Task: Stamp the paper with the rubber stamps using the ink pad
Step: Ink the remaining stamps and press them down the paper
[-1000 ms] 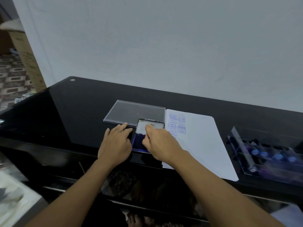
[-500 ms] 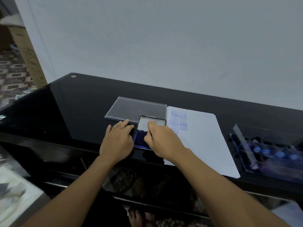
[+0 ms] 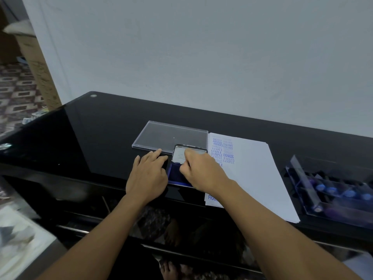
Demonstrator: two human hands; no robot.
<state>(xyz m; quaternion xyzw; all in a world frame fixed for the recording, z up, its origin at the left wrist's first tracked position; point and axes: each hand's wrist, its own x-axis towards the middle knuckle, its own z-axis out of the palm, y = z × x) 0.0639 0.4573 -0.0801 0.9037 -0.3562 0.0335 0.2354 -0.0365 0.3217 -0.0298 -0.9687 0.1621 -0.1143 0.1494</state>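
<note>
The ink pad [image 3: 175,175] lies open between the left grip [image 3: 148,176] and right grip [image 3: 201,174], blue face up, lid raised behind. The white paper [image 3: 252,174], with blue words stamped near its far-left corner, lies flat just right of the right grip. Blue-topped rubber stamps [image 3: 331,188] sit well to the right.

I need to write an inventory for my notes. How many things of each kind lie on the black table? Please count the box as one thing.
ink pad: 1
clear flat lid: 1
stamped paper: 1
clear stamp box: 1
Total: 4
</note>
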